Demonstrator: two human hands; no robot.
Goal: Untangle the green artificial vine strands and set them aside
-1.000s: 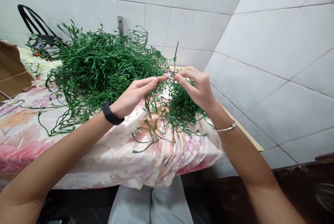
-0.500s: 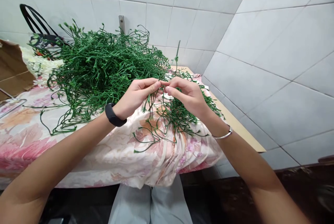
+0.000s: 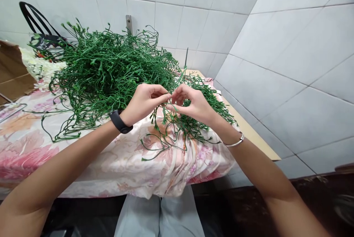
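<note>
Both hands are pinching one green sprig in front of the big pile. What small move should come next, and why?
Probably lift the green sprig a little toward yourself. The left hand and right hand pinch it fingertip to fingertip, yet its lower branches seem tangled with the loose stems on the floral cloth; a gentle lift should free it.

A cloth (image 3: 35,145) covers the table (image 3: 254,133), which stands in a wall corner. A heap (image 3: 110,63) lies on it at the back, with a clump (image 3: 210,97) to its right. Before the heap, the left hand (image 3: 143,102) and right hand (image 3: 193,104) meet on a sprig (image 3: 184,63). A box (image 3: 11,71), flowers (image 3: 33,65) and a chair (image 3: 35,23) stand far left.
</note>
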